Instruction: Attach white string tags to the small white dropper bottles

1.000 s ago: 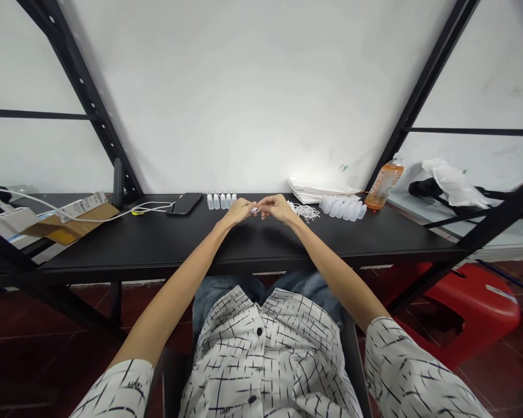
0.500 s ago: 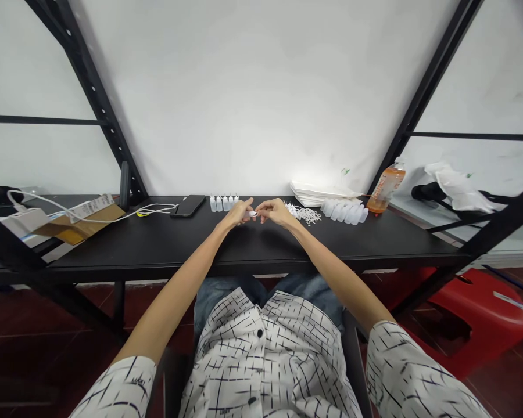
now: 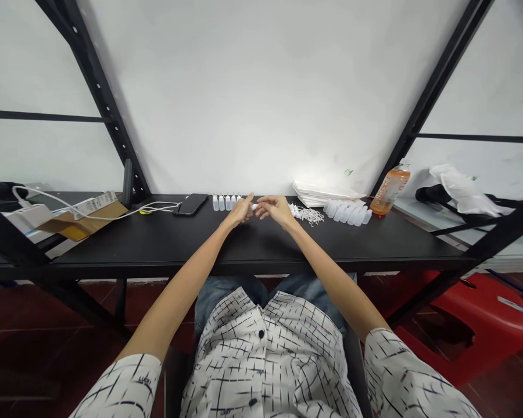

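Over the middle of the black table [image 3: 157, 241], my left hand [image 3: 242, 211] is closed around a small white bottle [image 3: 253, 206], mostly hidden by the fingers. My right hand [image 3: 273, 210] has its fingertips bent at the top of that bottle; whether they pinch a small part is too small to tell. A row of small white bottles with tips [image 3: 222, 202] stands just left of my left hand. Beside my right hand lies a pile of white caps and thin strings [image 3: 310, 216]. Farther right are several translucent bottles [image 3: 347, 213] in a group.
A black phone [image 3: 192, 204] and a white cable [image 3: 126, 213] lie on the left, near an opened cardboard box [image 3: 82, 223]. At the back right are stacked white sheets [image 3: 325, 194] and an orange drink bottle [image 3: 389, 188]. Black shelf posts frame both sides.
The white piece between my hands has turned from lying sideways to more upright. My left thumb points further up, and the view has shifted slightly.
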Available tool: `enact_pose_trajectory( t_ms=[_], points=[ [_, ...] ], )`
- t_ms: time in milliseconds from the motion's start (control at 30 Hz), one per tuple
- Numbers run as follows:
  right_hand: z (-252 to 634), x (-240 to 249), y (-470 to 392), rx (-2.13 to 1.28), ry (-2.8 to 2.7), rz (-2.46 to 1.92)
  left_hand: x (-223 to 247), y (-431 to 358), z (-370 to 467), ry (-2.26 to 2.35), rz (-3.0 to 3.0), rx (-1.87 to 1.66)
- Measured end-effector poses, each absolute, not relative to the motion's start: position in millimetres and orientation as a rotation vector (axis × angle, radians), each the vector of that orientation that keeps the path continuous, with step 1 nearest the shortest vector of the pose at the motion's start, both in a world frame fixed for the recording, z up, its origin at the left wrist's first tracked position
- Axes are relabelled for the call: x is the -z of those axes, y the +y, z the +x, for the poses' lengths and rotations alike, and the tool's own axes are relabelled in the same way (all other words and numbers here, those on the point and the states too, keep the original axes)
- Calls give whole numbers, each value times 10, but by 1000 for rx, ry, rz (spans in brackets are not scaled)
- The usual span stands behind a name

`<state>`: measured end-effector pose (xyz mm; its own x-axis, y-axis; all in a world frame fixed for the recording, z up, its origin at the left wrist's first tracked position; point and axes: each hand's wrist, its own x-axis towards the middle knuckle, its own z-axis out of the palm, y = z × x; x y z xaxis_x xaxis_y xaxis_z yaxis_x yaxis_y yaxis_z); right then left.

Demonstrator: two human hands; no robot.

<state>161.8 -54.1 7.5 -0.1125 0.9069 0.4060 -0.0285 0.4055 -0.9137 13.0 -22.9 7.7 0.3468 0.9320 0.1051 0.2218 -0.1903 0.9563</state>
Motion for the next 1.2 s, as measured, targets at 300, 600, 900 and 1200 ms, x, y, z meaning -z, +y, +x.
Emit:
enact_pose_trajectory(
  t_ms=[300, 600, 900, 1200],
  points=[
    [1643, -54, -505, -846, -1464, -909, -83, -218, 130, 1067, 1668, -920],
    [1644, -27, -496, -811, -1511, -902, -135, -266, 108, 1110, 1722, -898],
    [1562, -58, -490, -708, -1532, -830, -237, -354, 96, 1111, 1711, -949],
    [1583, -287, -179, -20, -1543, -1118, -322, -322, -195, 1474, 2023, -1235]
  ],
)
